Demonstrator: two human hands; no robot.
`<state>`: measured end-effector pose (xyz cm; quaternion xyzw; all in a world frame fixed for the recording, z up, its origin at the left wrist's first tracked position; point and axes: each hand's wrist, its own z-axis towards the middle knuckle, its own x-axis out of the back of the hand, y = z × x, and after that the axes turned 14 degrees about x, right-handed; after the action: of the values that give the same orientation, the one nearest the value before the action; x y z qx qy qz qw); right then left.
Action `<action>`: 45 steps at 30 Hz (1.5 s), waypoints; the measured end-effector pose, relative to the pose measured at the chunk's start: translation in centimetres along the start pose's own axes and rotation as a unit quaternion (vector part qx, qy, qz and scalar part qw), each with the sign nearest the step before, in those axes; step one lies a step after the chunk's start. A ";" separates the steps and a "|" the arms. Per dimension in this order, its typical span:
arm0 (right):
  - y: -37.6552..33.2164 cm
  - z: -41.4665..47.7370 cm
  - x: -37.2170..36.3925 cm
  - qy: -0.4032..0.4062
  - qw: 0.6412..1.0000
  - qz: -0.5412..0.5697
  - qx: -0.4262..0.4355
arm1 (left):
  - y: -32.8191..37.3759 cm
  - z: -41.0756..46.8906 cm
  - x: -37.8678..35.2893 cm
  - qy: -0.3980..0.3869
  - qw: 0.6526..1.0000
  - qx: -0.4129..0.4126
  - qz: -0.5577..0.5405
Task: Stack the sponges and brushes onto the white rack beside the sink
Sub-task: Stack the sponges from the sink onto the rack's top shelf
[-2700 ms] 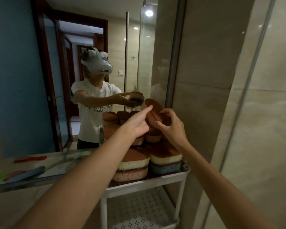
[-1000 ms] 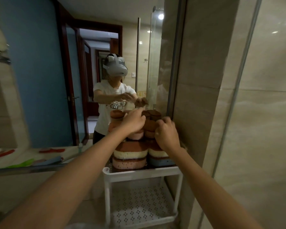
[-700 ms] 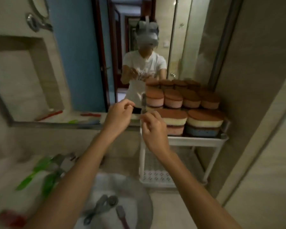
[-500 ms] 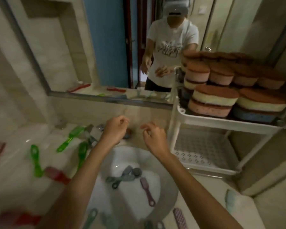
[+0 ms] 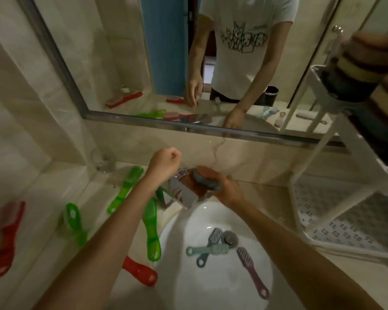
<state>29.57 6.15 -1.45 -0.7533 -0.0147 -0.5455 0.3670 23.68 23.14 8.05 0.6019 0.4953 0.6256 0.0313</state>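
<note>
My right hand (image 5: 230, 191) grips a blue sponge with a brown top (image 5: 204, 178) behind the chrome tap (image 5: 180, 193). My left hand (image 5: 165, 162) hovers as a closed fist above the counter, holding nothing. The white rack (image 5: 336, 139) stands at the right, its top tier filled with stacked sponges (image 5: 365, 70). Green brushes (image 5: 151, 229) and red brushes (image 5: 7, 238) lie on the counter at the left. In the white sink (image 5: 184, 276) lie teal, blue and purple brushes (image 5: 252, 271).
A mirror (image 5: 170, 54) spans the wall behind the counter and reflects a person in a white T-shirt. A clear glass (image 5: 102, 161) stands in the corner by the mirror. The rack's perforated lower shelf (image 5: 345, 222) sits on the counter to the right of the sink.
My view has tilted down from the rack to the sink. My right hand has dropped behind the tap and closed on a sponge. My left hand has curled into a fist.
</note>
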 end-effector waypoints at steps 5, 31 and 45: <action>-0.2 4.5 -0.7 -0.057 0.997 -0.056 -0.010 | 0.3 6.6 -2.0 -0.038 0.994 -0.006 0.099; 3.6 0.7 -1.2 0.065 0.990 -0.076 -0.101 | 2.3 9.2 -12.5 -0.299 0.689 -0.112 0.651; 4.8 -2.6 0.6 0.170 0.974 -0.067 -0.131 | 3.3 6.8 -12.9 -0.237 0.748 -0.220 0.580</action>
<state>29.78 0.90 -3.16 -0.6886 0.0692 -0.6859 0.2247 34.37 17.24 -0.61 0.8788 -0.1239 0.4521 -0.0897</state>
